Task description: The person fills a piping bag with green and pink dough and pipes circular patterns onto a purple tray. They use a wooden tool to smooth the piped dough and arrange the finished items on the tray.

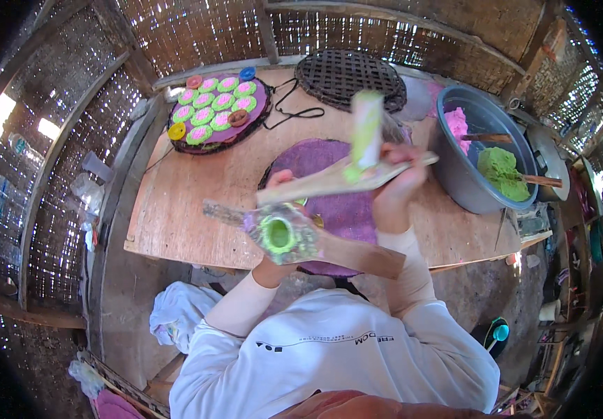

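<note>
The table (197,202) spans the work area, clock taken from mid-view; the grey basin (468,174) is seen at 2 o'clock. Just beyond centre, the purple-covered tray (347,230) lies under the hands. Above its near edge is held the lower wooden board (361,260), angled from 9 to 4 o'clock, its green-smeared opening toward 7. Above it, the upper wooden bar (315,184) is tilted from 8 to 2 o'clock, its coated peg (366,133) pointing to 12; peg and opening are apart. The right hand (401,178) is clamped on the bar's 2 o'clock end. The left hand (271,271) appears wrapped around the board from beneath; exact finger placement cannot be told. Both pieces are judged stiff and moderately weighty, unlikely to break. The green dough (503,171) in the basin is judged soft and sticky; its residue may make the peg slippery. Hold is best taken on the cleaner bar end and board handle, with coated parts avoided.
</note>
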